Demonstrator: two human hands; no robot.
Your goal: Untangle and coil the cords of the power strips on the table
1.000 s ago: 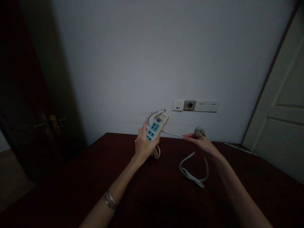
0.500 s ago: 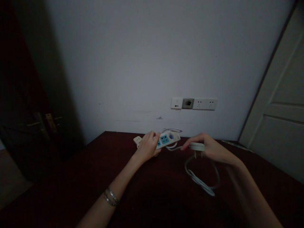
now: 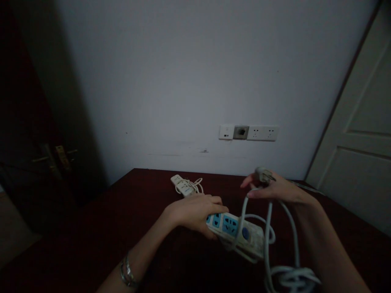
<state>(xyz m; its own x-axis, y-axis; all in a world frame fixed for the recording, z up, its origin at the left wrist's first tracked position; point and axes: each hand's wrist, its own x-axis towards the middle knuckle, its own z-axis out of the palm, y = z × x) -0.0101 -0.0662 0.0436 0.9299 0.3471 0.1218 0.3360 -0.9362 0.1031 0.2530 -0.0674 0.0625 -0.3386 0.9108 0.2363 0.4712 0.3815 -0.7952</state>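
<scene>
My left hand (image 3: 195,213) is wrapped round one end of a white power strip (image 3: 253,236) with blue sockets and a round blue switch. The strip is tilted, its switch end toward the lower right. In my right hand (image 3: 275,189) is the strip's plug (image 3: 264,175), with its prongs pointing right. White cord (image 3: 267,244) hangs in loops from the right hand, passes across the strip and bunches into a tangle at the lower right. Behind my left hand, a second white power strip (image 3: 182,185) lies on the table, its own cord looped over it.
The dark red table (image 3: 137,199) reaches back to a pale wall bearing a row of wall sockets (image 3: 262,133). A dark door with a handle (image 3: 62,156) stands at left, and a light panelled door (image 3: 363,122) at right.
Both hands shifted: the left brought the power strip nearer and to the right, uncovering the second strip. The right hand raised and turned the plug, and the cord loops now hang closer.
</scene>
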